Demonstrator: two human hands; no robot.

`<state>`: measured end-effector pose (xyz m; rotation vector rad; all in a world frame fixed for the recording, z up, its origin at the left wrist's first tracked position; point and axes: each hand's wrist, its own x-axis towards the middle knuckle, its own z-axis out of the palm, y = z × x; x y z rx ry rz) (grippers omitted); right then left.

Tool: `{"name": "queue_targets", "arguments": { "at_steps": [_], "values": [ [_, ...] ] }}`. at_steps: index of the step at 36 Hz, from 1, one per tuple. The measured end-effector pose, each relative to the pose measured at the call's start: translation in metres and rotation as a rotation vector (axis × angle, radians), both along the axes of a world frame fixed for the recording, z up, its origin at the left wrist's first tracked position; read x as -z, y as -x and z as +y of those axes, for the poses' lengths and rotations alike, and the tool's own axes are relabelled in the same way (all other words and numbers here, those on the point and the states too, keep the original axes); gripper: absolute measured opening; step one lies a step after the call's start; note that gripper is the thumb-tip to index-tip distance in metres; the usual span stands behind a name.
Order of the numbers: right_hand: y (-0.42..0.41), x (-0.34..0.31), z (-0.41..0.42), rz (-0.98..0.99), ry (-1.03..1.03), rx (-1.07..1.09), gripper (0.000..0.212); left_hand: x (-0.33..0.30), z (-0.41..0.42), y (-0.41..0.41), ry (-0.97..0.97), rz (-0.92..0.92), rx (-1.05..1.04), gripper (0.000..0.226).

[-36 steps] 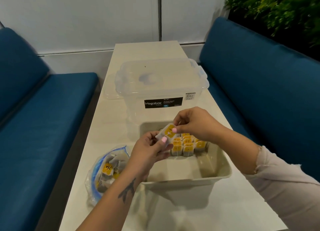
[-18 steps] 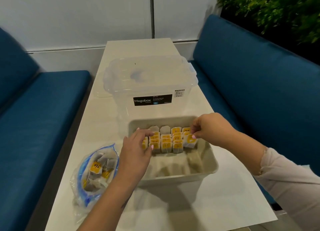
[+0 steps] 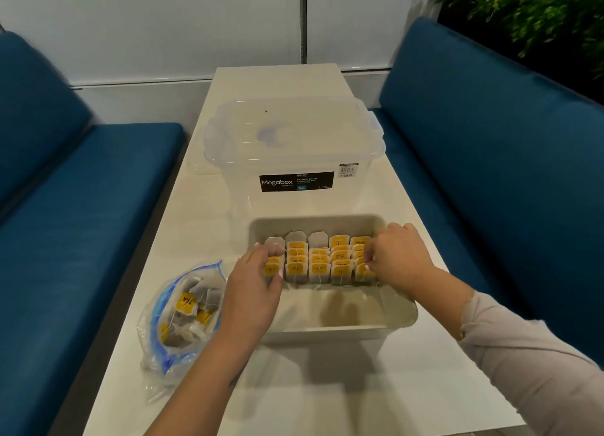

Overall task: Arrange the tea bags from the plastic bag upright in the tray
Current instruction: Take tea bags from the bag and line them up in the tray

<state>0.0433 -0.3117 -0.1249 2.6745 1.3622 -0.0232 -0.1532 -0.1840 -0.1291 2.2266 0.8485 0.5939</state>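
A beige tray (image 3: 343, 326) sits on the white table (image 3: 327, 386). Several tea bags (image 3: 318, 261) with yellow tags stand upright in rows in its far half. My left hand (image 3: 253, 283) is at the left end of the rows, fingers curled around the leftmost tea bags. My right hand (image 3: 397, 259) is at the right end, fingertips pinching the rightmost tea bags. A clear plastic bag (image 3: 178, 314) with a blue zip edge lies left of the tray, open, with several loose tea bags inside.
A clear lidded Megabox storage box (image 3: 294, 141) stands just behind the tray. Blue benches (image 3: 81, 207) run along both sides of the narrow table. A green plant (image 3: 529, 14) fills the top right corner.
A second ago both hands held one tea bag above the tray. They have since lowered to the two ends of the rows, and the bag now stands among the others.
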Motion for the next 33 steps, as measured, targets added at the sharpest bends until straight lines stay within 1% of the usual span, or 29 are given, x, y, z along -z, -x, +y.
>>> {"name": "queue_targets", "arguments": {
  "at_steps": [6,18,24,26,30,33],
  "values": [
    [0.000,0.005,0.002,0.004,-0.034,0.008,0.017,0.002,0.000,0.000,0.007,0.021,-0.005,0.032],
    [0.000,0.007,0.003,-0.037,-0.010,0.008,0.018,0.000,0.000,0.000,0.013,0.038,0.002,0.031],
    [-0.001,0.000,0.000,-0.010,-0.007,0.027,0.025,-0.003,0.004,0.002,0.005,0.043,0.013,0.030],
    [-0.001,-0.005,0.000,0.007,-0.010,0.035,0.024,-0.005,0.006,0.004,0.012,0.045,0.015,0.030],
    [0.000,-0.013,0.002,0.021,-0.075,0.054,0.020,-0.013,0.018,0.015,0.005,-0.004,0.005,0.032],
    [0.005,-0.020,0.010,0.030,-0.139,0.056,0.018,-0.019,0.033,0.029,-0.017,-0.037,-0.049,0.037]
  ]
}}
